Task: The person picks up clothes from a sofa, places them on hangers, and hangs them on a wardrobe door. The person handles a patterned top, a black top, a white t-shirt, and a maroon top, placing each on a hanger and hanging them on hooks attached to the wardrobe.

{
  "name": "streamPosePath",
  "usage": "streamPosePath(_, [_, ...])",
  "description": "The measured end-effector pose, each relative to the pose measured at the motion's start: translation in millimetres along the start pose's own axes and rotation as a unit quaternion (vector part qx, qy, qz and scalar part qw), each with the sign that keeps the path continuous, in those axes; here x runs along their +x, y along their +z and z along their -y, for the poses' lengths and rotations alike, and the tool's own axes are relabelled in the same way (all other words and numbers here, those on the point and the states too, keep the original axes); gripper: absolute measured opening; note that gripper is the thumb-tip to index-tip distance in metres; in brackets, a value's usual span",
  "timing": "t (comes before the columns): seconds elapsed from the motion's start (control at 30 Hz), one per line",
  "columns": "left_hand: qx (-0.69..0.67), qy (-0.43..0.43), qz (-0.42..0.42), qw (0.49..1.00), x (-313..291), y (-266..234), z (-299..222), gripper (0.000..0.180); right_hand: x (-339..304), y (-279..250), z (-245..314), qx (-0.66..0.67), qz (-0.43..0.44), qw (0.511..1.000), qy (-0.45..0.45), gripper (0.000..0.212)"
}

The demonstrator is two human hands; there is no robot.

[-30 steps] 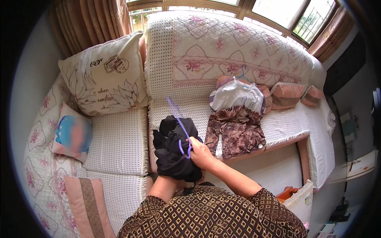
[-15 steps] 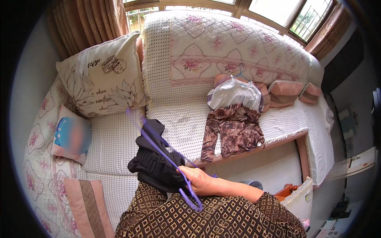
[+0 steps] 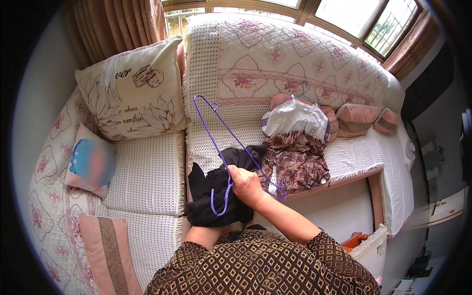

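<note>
Where daylight enters through the window [image 3: 344,22], beside a brown curtain [image 3: 118,29], a sofa [image 3: 142,172] wears white dotted, fringed covers and a quilted floral throw [image 3: 295,54]. A large cream pillow [image 3: 132,93] leans at its corner, and a pink cushion with a brown band [image 3: 103,253] lies at lower left. Toward the right, a white shirt [image 3: 297,120] and a brown patterned garment [image 3: 302,160] are laid out, the latter overhanging the seat's front edge.

The right hand [image 3: 247,186] grips a purple hanger [image 3: 227,193] near its hook, in front of a bunched black garment [image 3: 201,196] held before the person's body. Half a second ago the garment hung lower and further left; now it has moved right, the hanger's frame reaches up over the seat, and the left forearm shows again.

The left hand is hidden under the black cloth, so its grasp cannot be told. Black folds cover part of the patterned garment's left side, and a round blue item [image 3: 83,160] on a small cushion is blurred.
</note>
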State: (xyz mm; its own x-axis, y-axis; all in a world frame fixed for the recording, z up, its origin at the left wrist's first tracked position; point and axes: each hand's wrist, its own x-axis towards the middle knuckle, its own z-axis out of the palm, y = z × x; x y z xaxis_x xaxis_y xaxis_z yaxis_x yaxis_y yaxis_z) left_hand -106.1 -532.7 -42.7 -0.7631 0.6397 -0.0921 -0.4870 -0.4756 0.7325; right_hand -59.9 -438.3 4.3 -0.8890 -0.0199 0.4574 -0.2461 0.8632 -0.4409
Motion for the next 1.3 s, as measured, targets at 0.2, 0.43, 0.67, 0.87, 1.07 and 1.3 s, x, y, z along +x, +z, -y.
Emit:
streamPosePath(0.2, [-0.002, -0.017, -0.003, 1.0, -17, -10, 7, 0.033, -20, -10, 66, 0.209, 0.086, 0.967, -0.118, 0.014])
streamPosePath(0.43, [0.014, -0.014, 0.004, 1.0, -18, -4, 10, 0.033, -31, -20, 49, 0.184, 0.07, 0.98, -0.002, 0.018])
streamPosePath(0.67, [0.048, -0.003, 0.026, 0.998, -15, 10, 16, 0.034, -22, -10, -16, -0.112, -0.06, 0.992, -0.006, 0.019])
streamPosePath(0.87, [0.11, 0.012, 0.042, 0.993, -22, 16, 17, 0.035, -38, 3, -19, -0.056, 0.056, 0.993, 0.088, 0.021])
streamPosePath(1.07, [0.39, 0.141, 0.105, 0.904, -7, 34, 8, 0.035, -48, 1, -6, 0.073, 0.06, 0.986, 0.138, 0.036])
streamPosePath(1.3, [0.789, 0.212, 0.172, 0.55, 9, 65, -28, 0.036, -35, -27, -104, 0.493, -0.073, 0.784, 0.369, 0.02])
